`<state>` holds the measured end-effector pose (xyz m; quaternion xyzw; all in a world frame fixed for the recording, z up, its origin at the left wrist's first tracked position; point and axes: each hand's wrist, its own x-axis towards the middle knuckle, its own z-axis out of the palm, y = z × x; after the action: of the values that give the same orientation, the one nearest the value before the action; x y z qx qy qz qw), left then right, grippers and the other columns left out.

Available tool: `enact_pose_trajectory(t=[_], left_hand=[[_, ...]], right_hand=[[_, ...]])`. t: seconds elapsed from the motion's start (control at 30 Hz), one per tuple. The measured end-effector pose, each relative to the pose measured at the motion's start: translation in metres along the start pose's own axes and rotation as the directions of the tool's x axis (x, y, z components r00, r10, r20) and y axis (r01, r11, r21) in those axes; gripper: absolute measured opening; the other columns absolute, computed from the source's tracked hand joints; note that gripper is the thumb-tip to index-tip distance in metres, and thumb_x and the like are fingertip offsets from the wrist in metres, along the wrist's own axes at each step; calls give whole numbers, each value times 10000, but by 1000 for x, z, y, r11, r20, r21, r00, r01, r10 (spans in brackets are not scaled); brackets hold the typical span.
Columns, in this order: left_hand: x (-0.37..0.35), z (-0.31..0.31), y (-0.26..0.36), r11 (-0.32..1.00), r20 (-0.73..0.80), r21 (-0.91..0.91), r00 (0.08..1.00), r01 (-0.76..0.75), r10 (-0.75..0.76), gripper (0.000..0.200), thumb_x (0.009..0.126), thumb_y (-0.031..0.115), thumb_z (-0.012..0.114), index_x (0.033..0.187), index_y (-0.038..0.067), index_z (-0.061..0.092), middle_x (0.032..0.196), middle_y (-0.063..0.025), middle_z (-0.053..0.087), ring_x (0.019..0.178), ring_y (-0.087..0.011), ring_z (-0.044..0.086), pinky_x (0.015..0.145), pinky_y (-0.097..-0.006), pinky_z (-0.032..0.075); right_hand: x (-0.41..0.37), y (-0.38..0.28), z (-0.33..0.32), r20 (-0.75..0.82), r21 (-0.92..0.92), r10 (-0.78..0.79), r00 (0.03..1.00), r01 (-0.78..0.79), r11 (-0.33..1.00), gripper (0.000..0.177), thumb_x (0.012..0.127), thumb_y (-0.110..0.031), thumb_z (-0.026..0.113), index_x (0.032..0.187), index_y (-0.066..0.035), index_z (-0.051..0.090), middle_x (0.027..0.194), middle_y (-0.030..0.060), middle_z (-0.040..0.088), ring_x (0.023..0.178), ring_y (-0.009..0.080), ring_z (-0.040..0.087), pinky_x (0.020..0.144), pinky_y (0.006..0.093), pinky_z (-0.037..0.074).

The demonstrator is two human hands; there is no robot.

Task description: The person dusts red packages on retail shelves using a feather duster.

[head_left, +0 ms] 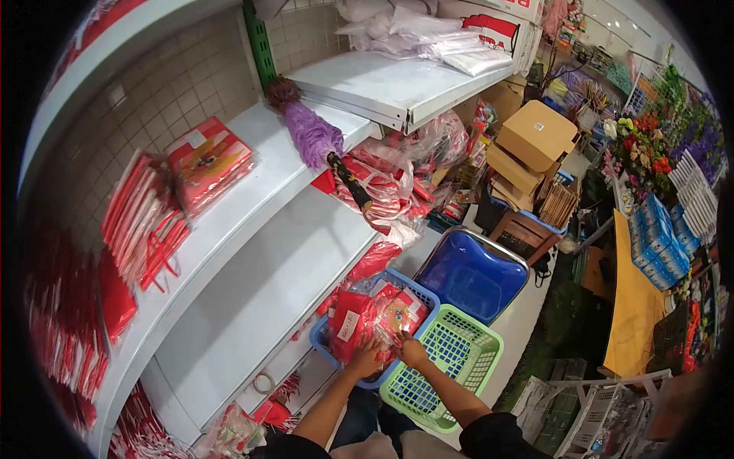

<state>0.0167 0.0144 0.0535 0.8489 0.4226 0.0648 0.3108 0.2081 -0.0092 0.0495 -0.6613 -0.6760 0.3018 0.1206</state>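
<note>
Lower centre of the frame: red packets (353, 325) in a blue basket (430, 297) lie under and beyond the left hand (367, 358), fingers spread; the right hand (414, 352), pinch indeterminable, is nearer the patterned packet (401, 314).

Both bare forearms are extended forward and downward from short black sleeves, converging toward the hands. The bare left hand (368, 358) is held with fingers spread, palm down; the bare right hand (412, 351) is positioned close beside it, fingers bent.
</note>
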Motion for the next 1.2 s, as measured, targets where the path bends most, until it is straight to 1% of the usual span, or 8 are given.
enact_pose_trajectory(t=[0.13, 0.2, 0.33, 0.5, 0.63, 0.77, 1.0, 1.2], left_hand=[[-2, -28, 20, 979, 21, 127, 987, 157, -160, 502, 822, 367, 554, 1270, 149, 490, 1430, -239, 215, 1344, -432, 68, 1056, -591, 116], [6, 11, -25, 990, 53, 50, 989, 134, -136, 520, 810, 388, 572, 1277, 177, 484, 1438, -256, 164, 1337, -457, 22, 1064, -583, 49], [16, 32, -48, 953, 106, -167, 966, 252, -237, 578, 788, 429, 603, 1293, 184, 471, 1438, -292, 93, 1326, -484, -47, 1068, -556, -47], [18, 33, -54, 929, 177, -228, 951, 291, -255, 609, 781, 464, 610, 1308, 199, 460, 1475, -213, 36, 1323, -485, -73, 1070, -564, 3], [14, 41, -66, 872, 224, -342, 931, 351, -287, 583, 790, 478, 600, 1299, 221, 474, 1496, -145, 6, 1323, -478, -89, 1068, -571, 36], [18, 77, -113, 982, 275, -149, 959, 113, -69, 531, 804, 496, 577, 1266, 242, 510, 1498, -135, 13, 1315, -493, -95, 1064, -581, 25], [15, 43, -68, 872, 216, -351, 935, 343, -281, 505, 812, 512, 558, 1248, 258, 528, 1499, -132, 26, 1325, -481, -53, 1072, -562, 22], [10, 38, -56, 847, 132, -414, 942, 335, -308, 487, 823, 479, 564, 1234, 219, 541, 1476, -180, 115, 1334, -459, 27, 1076, -549, 63]], right_hand=[[16, 7, 22, -112, -30, -8, 994, 5, 1000, 546, 806, -194, 545, 1301, -37, 376, 1269, 220, 447, 1034, 368, 539, 840, 435, 472], [22, -9, 7, -2, -2, 102, 995, -102, 995, 535, 814, -186, 539, 1298, -30, 374, 1260, 203, 460, 1046, 351, 531, 841, 427, 471], [39, 8, 36, -180, -55, 52, 982, -62, 997, 525, 812, -223, 556, 1276, -26, 406, 1247, 182, 484, 1013, 352, 552, 841, 409, 474], [45, 14, 57, -242, -29, 90, 966, -99, 995, 427, 774, -170, 583, 1166, -16, 511, 1178, 166, 541, 1031, 325, 528, 858, 384, 457], [45, 26, 54, -282, 6, 44, 958, -44, 999, 321, 749, -132, 585, 1055, -36, 591, 1015, 168, 611, 882, 334, 585, 782, 392, 488], [49, 34, 44, -176, 155, 163, 971, -136, 978, 249, 725, -119, 604, 965, -57, 633, 885, 165, 635, 736, 346, 609, 697, 415, 504], [50, 31, 53, -283, -56, -11, 959, -5, 998, 169, 697, -160, 644, 818, -44, 622, 836, 156, 631, 741, 335, 615, 678, 427, 500], [38, 14, 28, -230, 141, 243, 942, -215, 966, 158, 709, -143, 650, 805, -36, 584, 786, 166, 619, 781, 337, 604, 676, 417, 478]])
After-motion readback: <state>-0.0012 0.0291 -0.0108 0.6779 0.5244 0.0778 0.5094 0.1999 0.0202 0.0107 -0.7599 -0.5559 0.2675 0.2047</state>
